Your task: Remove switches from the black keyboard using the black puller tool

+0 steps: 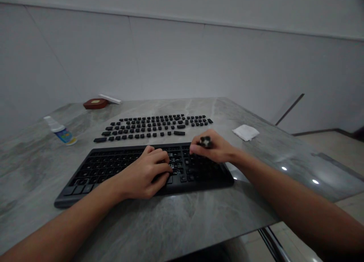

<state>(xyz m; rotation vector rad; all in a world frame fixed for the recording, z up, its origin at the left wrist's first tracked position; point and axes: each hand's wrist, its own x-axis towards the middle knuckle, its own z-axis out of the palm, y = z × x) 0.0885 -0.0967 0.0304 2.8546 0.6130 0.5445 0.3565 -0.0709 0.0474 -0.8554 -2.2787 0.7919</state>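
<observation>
A black keyboard (108, 161) lies at a slant in front of me, most of its keycaps off and the bare switch sockets showing. Only a few keys remain, along its lower edge. My left hand (150, 173) rests on its middle, fingers curled and pressed down on it, the fingertips partly hidden. Over the right part, my right hand (213, 146) is closed around a small dark tool (205, 141) with a pale, blurred end; its kind cannot be made out. Beyond the keyboard, loose black keycaps (153, 124) are laid out in rows on the table.
A spray bottle (63, 132) stands tilted in view at the left. A folded white cloth or tissue (246, 132) lies to the right. Toward the back of the grey marbled table (182, 220) are a dark red box (95, 104) and a white flat object (110, 99). A wall stands behind.
</observation>
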